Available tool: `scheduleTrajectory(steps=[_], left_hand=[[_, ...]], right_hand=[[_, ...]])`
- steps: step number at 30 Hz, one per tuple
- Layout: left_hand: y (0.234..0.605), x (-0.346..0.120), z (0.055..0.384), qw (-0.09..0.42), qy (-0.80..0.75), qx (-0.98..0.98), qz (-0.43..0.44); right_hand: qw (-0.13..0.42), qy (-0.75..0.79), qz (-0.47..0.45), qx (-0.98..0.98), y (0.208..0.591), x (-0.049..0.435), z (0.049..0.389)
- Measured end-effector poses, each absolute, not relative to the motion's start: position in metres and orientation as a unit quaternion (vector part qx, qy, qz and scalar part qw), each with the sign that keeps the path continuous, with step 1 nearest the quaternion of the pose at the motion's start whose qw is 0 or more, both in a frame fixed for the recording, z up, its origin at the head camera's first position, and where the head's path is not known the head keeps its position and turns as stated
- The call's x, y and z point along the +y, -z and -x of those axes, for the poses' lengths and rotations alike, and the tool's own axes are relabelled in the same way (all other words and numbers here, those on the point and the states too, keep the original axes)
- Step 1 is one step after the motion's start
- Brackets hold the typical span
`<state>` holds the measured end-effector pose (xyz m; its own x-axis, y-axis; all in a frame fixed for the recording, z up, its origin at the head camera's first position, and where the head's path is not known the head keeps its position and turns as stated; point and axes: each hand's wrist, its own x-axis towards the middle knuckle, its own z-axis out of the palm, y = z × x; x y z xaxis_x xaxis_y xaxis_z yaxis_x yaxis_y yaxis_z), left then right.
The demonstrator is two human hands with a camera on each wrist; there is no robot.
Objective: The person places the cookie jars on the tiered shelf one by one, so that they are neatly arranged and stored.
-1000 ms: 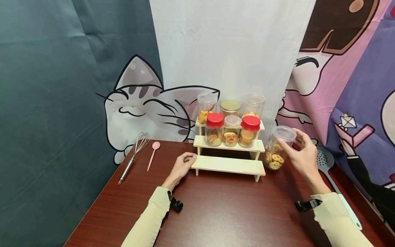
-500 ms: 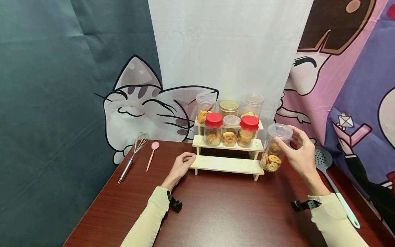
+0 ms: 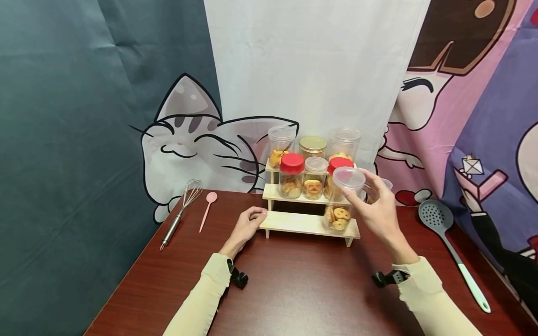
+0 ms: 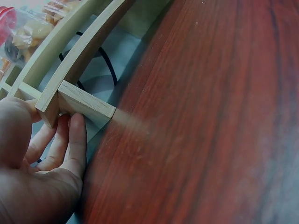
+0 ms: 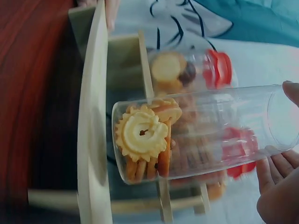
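Note:
My right hand (image 3: 376,207) grips a tall clear cookie jar (image 3: 337,217) near its translucent lid. The jar, with ring-shaped cookies in its bottom, stands upright close over the right part of the lowest step. In the right wrist view its base is right at the step board (image 5: 93,140). My left hand (image 3: 248,228) pinches the left end of the three-step wooden display rack (image 3: 294,222); the left wrist view shows the thumb on top and fingers underneath. Two red-lidded jars (image 3: 292,175) and a clear-lidded jar (image 3: 314,179) stand on the middle step, the right one partly hidden.
On the top step stand a gold-lidded jar (image 3: 313,147) and two clear-lidded jars (image 3: 346,140). Another clear lid (image 3: 386,184) shows behind my right hand. A whisk (image 3: 180,217) and pink spoon (image 3: 207,211) lie left, a slotted turner (image 3: 451,249) right. A curtain backs the table.
My right hand has lifted the cookie jar from beside the rack and carried it left, over the lowest step. A clear lid behind it has come into sight. The left hand stays put.

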<state>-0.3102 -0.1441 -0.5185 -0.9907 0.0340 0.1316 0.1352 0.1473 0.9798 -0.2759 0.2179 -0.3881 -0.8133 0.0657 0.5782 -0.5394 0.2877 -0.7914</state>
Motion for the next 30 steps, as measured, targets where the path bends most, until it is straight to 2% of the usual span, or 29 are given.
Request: scheduleTrajectory(steps=[14, 30], left_hand=[[0.519, -0.145, 0.31, 0.041, 0.64, -0.765, 0.059], [0.519, -0.145, 0.311, 0.044, 0.647, -0.759, 0.061]], right_hand=[[0.212, -0.587, -0.218, -0.751, 0.401, 0.15, 0.288], [0.201, -0.619, -0.215, -0.728, 0.408, 0.134, 0.295]])
